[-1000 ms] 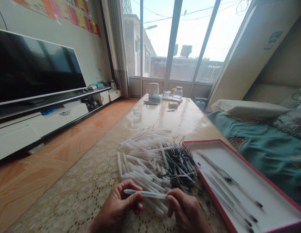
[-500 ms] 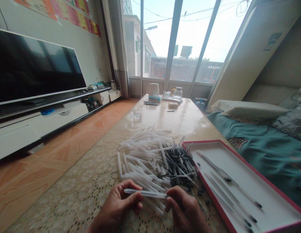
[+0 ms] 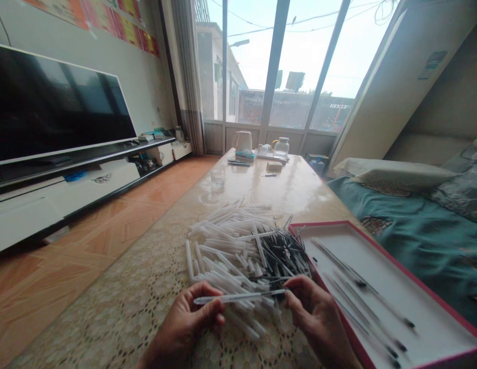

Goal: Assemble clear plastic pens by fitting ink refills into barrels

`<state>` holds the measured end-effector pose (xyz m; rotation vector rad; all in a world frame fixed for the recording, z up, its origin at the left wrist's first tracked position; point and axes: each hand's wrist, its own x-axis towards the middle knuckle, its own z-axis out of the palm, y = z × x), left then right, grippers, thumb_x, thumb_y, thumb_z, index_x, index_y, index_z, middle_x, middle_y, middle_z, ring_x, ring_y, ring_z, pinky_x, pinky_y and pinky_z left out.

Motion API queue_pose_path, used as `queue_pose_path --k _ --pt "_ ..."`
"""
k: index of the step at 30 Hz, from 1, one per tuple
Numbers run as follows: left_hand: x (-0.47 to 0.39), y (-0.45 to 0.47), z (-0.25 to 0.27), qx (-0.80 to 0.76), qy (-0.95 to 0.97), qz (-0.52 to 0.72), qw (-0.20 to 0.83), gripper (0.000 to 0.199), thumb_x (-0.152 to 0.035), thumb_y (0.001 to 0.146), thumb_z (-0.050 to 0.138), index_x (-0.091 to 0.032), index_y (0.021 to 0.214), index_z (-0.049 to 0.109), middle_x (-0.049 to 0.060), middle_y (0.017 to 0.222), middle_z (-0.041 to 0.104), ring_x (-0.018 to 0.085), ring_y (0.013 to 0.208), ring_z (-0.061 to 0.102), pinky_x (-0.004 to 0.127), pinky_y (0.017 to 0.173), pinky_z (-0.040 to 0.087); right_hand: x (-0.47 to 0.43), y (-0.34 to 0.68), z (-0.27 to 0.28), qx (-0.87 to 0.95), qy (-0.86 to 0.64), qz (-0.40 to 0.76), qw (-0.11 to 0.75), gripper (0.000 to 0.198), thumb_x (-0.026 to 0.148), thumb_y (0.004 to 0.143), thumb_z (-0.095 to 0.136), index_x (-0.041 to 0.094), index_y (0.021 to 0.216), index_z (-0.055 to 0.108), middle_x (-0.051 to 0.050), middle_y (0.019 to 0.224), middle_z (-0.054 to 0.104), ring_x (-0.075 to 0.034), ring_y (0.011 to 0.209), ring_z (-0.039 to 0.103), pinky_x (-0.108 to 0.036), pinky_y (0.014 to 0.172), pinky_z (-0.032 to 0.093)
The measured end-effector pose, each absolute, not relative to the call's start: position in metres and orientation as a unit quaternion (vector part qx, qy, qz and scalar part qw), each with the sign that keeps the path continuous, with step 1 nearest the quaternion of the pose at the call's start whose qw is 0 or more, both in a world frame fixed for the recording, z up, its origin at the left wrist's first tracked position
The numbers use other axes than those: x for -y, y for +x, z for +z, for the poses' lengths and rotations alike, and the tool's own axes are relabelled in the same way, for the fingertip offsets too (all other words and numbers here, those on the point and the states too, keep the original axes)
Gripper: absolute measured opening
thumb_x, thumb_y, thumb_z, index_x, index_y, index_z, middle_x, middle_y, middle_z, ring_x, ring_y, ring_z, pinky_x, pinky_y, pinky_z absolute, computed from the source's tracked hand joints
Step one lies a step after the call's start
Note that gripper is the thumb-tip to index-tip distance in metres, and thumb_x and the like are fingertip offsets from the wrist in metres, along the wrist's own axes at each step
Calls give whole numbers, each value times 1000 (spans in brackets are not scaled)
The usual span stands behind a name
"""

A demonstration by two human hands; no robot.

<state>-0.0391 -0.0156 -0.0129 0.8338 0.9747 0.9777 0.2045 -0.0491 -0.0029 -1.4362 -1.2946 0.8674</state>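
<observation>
My left hand (image 3: 198,312) pinches a translucent white pen barrel (image 3: 234,297) between thumb and fingers. Out of its right end a thin dark pen refill (image 3: 275,292) reaches across to my right hand (image 3: 311,307), whose thumb and forefinger close on the refill's far end. How deep the refill sits inside the barrel I cannot tell. Just beyond both hands lies a heap of loose white barrels (image 3: 223,246). Against its right side is a pile of dark refills (image 3: 286,251).
To the right, a shallow red-rimmed tray (image 3: 396,261) holds several clear pens with black ends (image 3: 365,302). Farther along the table stand a glass cup (image 3: 217,178), a small box (image 3: 274,166) and a glass jug (image 3: 281,147). A sofa (image 3: 408,215) borders the table's right side.
My right hand has moved right and slightly up, away from the barrel's end. A length of refill now shows between barrel and fingers. My left hand stays nearly still.
</observation>
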Motion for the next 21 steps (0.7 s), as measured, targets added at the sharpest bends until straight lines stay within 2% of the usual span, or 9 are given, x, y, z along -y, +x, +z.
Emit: queue_pose_path --k 5,9,13,16,18,19,21 --pt "14 -40 -10 -438 307 475 699 35 -33 54 91 -15 73 68 -1 52 70 10 46 62 15 46 48 43 222 6 445 -598 371 554 20 37 75 66 19 74 59 6 54 52 -9 45 40 -19 41 31" --pt "13 -43 -9 -442 242 535 678 37 -26 50 93 -17 76 68 -2 59 73 9 50 64 14 49 50 42 240 6 360 -591 398 603 23 38 74 66 19 73 53 8 49 48 -6 39 35 -16 37 27" --pt "13 -42 -10 -461 315 526 642 32 -27 57 89 -16 81 70 -1 59 72 11 53 65 15 51 51 39 247 3 277 -594 359 665 24 38 75 68 20 79 53 8 53 49 -6 41 38 -14 37 30" --pt "15 -37 -14 -451 398 491 631 46 -29 62 86 -17 103 69 -3 61 70 13 53 65 20 49 51 37 239 1 278 -588 370 663 29 42 73 70 20 81 53 7 58 52 -6 43 40 -14 37 31" --pt "16 -35 -16 -440 417 491 626 64 -32 65 84 -21 123 60 -3 68 71 15 55 66 22 49 51 37 228 1 300 -572 406 646 32 44 72 72 20 81 53 7 58 53 -6 41 39 -15 37 29" --pt "16 -35 -17 -437 423 491 623 69 -33 66 82 -22 129 55 -2 71 71 16 56 66 23 49 52 38 222 2 311 -565 424 636 33 46 72 72 20 81 52 7 58 53 -5 40 37 -15 36 28" --pt "17 -34 -17 -434 438 479 625 68 -34 67 82 -23 129 55 -1 73 72 16 56 66 24 49 52 42 208 1 337 -552 459 609 35 49 74 70 20 81 52 7 57 52 -5 39 34 -16 37 25"
